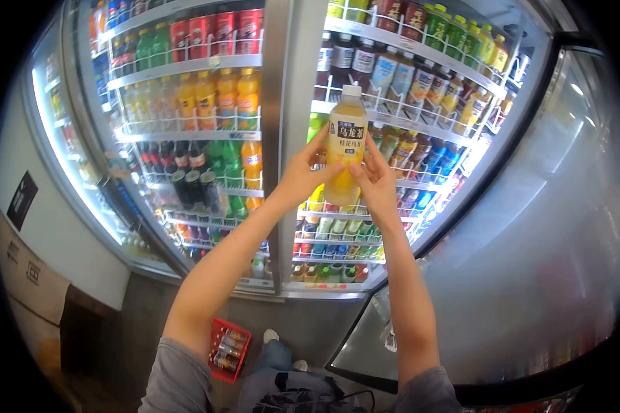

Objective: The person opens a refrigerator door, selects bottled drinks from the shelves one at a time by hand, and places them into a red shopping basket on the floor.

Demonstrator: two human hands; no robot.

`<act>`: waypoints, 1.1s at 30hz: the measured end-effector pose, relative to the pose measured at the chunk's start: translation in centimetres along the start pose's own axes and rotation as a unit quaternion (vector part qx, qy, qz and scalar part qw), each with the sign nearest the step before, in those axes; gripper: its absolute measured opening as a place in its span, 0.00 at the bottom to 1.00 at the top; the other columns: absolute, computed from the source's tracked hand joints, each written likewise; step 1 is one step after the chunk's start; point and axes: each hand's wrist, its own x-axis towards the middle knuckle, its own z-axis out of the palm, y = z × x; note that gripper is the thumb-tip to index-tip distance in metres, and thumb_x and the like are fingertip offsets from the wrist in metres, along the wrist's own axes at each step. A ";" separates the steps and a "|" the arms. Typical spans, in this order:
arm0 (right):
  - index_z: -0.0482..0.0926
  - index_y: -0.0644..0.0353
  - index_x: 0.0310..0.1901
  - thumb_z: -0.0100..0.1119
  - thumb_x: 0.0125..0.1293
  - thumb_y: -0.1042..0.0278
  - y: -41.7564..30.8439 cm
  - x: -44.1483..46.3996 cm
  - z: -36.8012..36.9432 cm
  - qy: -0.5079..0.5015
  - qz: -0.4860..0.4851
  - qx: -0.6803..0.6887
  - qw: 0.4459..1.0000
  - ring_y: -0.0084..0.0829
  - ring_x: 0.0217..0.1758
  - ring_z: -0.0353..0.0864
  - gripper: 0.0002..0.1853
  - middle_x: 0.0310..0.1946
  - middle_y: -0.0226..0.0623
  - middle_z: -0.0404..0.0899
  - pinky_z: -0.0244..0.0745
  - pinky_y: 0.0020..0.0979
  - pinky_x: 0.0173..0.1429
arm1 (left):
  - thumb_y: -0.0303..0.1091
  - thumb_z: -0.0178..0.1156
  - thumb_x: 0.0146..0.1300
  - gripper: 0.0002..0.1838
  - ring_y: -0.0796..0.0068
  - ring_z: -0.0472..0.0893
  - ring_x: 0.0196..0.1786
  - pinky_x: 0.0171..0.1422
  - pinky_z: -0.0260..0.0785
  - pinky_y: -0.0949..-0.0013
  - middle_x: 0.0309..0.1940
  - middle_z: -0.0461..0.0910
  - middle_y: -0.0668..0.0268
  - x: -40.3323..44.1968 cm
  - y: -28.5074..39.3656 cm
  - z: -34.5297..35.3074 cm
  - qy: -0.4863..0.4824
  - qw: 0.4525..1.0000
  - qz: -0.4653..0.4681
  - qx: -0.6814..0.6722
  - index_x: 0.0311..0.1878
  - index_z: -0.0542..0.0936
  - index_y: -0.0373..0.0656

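Note:
A bottle of oolong tea (346, 144), with a white cap and a yellow label, is held upright between both hands in front of the refrigerator shelves. My left hand (306, 172) grips its left side, thumb across the front. On the other side, my right hand (377, 177) closes around the bottle with its thumb on the lower label. The backs of the bottle and some fingertips are hidden. Behind it, a white wire shelf (420, 117) carries rows of drink bottles.
The glass door (517, 227) stands swung open at the right. A metal door post (274, 138) divides it from the left cooler section, stocked with red cans (225, 33) and bottles. On the floor by my feet sits a red basket (243, 358) with several bottles; cardboard boxes (31, 275) are at far left.

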 end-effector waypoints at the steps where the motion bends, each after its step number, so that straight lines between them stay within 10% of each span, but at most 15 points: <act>1: 0.50 0.64 0.77 0.58 0.71 0.76 0.2 0.0 1.1 -0.016 -0.012 0.006 1.000 0.35 0.70 0.71 0.38 0.72 0.49 0.64 0.68 0.32 0.71 | 0.35 0.68 0.63 0.46 0.71 0.77 0.58 0.64 0.69 0.64 0.62 0.75 0.55 -1.0 0.6 -1.0 0.018 1.000 -0.015 0.014 0.79 0.54 0.45; 33: 0.56 0.68 0.75 0.61 0.69 0.76 17.2 -12.0 46.2 -0.320 0.204 0.151 0.913 0.32 0.66 0.75 0.36 0.68 0.47 0.70 0.72 0.30 0.66 | 0.31 0.68 0.64 0.36 0.72 0.78 0.57 0.62 0.72 0.66 0.63 0.76 0.57 -41.0 0.8 -33.3 0.379 0.919 -0.103 -0.022 0.72 0.64 0.33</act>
